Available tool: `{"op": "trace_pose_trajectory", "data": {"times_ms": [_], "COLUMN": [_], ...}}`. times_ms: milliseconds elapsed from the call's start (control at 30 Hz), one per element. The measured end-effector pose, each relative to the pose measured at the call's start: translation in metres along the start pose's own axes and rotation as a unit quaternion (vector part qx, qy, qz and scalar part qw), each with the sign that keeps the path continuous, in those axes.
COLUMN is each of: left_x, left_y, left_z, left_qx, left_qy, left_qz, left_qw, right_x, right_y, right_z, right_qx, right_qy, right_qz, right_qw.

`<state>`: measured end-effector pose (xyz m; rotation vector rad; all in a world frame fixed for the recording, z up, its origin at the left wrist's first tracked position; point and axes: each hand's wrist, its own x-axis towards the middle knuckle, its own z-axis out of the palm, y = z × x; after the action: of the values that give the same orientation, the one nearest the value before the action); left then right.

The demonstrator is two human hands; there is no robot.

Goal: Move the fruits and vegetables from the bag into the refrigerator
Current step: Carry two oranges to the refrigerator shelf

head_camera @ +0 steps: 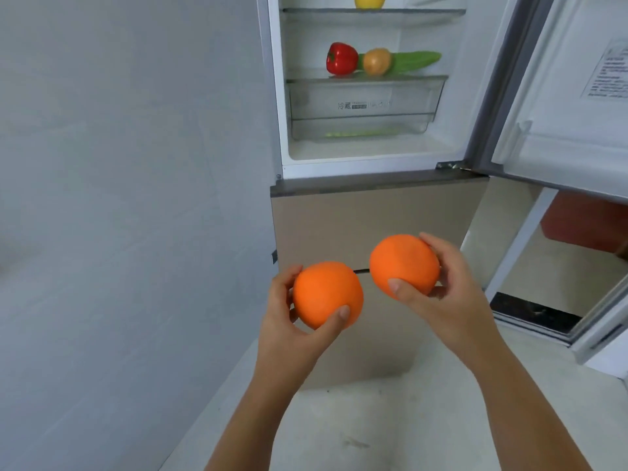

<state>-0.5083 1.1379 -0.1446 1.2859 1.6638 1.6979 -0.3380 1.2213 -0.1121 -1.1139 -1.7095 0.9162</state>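
Two oranges were held nearest the camera, one in each hand, in front of the closed lower door of the fridge. The left orange was cupped by the left hand, thumb on its lower face and fingers behind; the right orange sat slightly higher in the right hand, pinched between thumb and fingers. Both grips were closed on fruit, and the two oranges were near each other but apart.

Above them the upper compartment stood open, its door swung to the right. A red pepper, an onion and a cucumber were seen on the lower shelf, over a clear drawer. A yellow fruit rested on the shelf above. No bag was in view.

Free room on the lower shelf looked scarce, so produce could be knocked if an orange were pushed in there. Being round, an orange could also roll off the shelf edge once released. With both hands full, nothing was free to steady either fruit.
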Motion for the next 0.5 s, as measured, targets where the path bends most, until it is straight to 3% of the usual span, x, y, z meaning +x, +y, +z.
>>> {"op": "trace_pose_trajectory", "data": {"times_ms": [500], "left_x": [0.205], "left_y": [0.005], "left_z": [0.134], "left_qx": [-0.014], "left_qy": [0.052], "left_qz": [0.048], "left_qw": [0.997], "right_x": [0.246], "right_y": [0.039], "right_z": [-0.061], "right_qx": [-0.004], "right_qy": [-0.007], "right_qz": [-0.094], "right_qw": [0.995]}}
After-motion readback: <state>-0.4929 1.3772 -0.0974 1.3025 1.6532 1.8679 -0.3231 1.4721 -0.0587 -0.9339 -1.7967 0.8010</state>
